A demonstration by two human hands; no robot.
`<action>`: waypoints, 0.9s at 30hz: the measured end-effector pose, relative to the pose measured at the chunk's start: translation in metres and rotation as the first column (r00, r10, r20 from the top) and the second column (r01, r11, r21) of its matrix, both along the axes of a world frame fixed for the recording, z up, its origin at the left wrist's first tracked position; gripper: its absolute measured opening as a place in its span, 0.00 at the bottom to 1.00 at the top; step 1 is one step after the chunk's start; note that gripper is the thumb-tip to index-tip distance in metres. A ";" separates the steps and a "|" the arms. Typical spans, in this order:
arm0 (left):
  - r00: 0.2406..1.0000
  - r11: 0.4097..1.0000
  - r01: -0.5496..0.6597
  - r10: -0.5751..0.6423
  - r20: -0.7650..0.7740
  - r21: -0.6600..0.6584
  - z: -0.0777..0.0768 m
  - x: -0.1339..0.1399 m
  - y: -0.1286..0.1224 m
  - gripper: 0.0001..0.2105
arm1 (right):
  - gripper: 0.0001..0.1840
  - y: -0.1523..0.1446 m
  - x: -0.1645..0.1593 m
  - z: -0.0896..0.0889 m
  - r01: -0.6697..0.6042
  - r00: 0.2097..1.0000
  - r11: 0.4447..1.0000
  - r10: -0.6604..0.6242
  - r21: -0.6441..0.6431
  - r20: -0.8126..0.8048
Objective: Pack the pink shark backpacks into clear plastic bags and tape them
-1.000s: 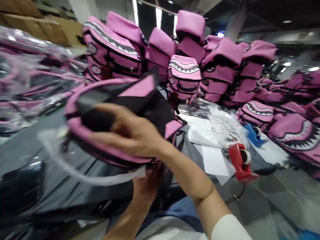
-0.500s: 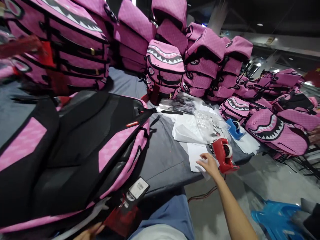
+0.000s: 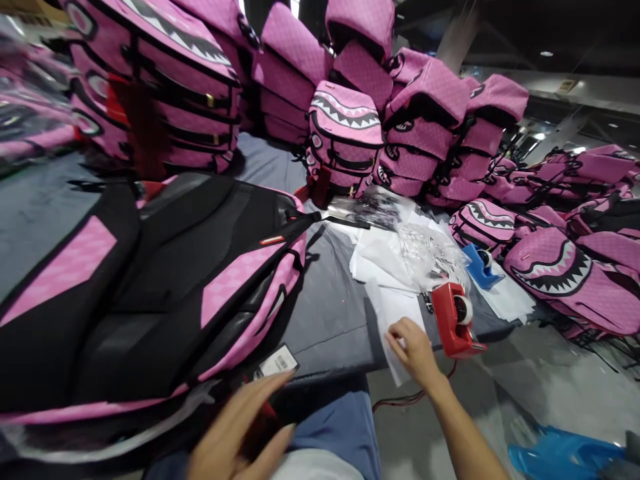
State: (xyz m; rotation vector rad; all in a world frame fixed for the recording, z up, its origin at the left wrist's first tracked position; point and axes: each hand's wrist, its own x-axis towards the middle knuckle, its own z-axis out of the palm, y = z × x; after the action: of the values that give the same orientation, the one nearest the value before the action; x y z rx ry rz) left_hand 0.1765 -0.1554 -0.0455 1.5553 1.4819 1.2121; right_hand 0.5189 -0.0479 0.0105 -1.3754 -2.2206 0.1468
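My right hand (image 3: 414, 353) is closed, thumb and fingers pinching the edge of a thin white sheet of paper (image 3: 384, 330) at the front edge of the grey-covered table. The sheet is lifted and curls over other white paper. My left hand (image 3: 235, 433), slightly blurred, is open with fingers extended and thumb apart. It is just in front of a hang tag (image 3: 279, 362) with a barcode label, partly covering it. A pink and black backpack (image 3: 165, 267) lies on the left with its black straps and back panel up.
A red tape dispenser (image 3: 447, 320) stands right of the paper, with a blue tape dispenser (image 3: 477, 267) beyond. Clear plastic bags (image 3: 425, 247) lie on papers. Pink shark-mouth backpacks (image 3: 345, 137) are stacked along the back. A blue plastic object (image 3: 565, 453) is on the floor.
My right hand has closed on the sheet and pulled it up towards me. My left hand has risen from the red piece by the tag and opened. The view has shifted slightly left.
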 end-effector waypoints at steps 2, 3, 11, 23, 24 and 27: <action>0.946 0.964 0.150 -0.075 0.317 -0.218 0.010 0.039 0.027 0.32 | 0.14 -0.025 -0.034 -0.007 -0.138 0.977 0.981 0.113 0.134 0.178; 0.857 0.897 0.257 -0.040 0.514 -0.359 0.014 0.056 0.043 0.33 | 0.14 -0.038 -0.050 -0.014 -0.196 0.959 0.962 0.147 0.190 0.242; 0.711 0.916 0.105 0.203 0.673 -0.388 0.024 0.095 0.077 0.27 | 0.11 -0.083 -0.064 -0.042 -0.300 0.954 0.953 0.301 -0.041 0.007; 0.863 0.968 0.067 0.065 0.500 -0.242 0.026 0.039 -0.016 0.21 | 0.24 -0.021 -0.084 -0.014 -0.643 0.648 0.584 0.070 -0.495 -0.759; 0.887 0.971 -0.090 0.180 0.425 -0.222 0.016 0.030 -0.023 0.19 | 0.22 -0.019 -0.087 -0.008 -0.648 0.699 0.542 0.144 -0.535 -0.701; 0.850 0.865 -0.480 0.500 0.166 -0.147 -0.011 0.008 -0.034 0.18 | 0.16 -0.006 -0.102 0.007 -0.639 0.764 0.488 0.496 -0.595 -0.414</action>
State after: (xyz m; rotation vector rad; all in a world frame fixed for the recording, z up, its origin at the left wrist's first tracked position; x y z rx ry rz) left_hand 0.1850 -0.1897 -0.0567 0.9738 1.8344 1.4992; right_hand 0.4169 -0.0541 0.0173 -0.7701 -2.4597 1.4710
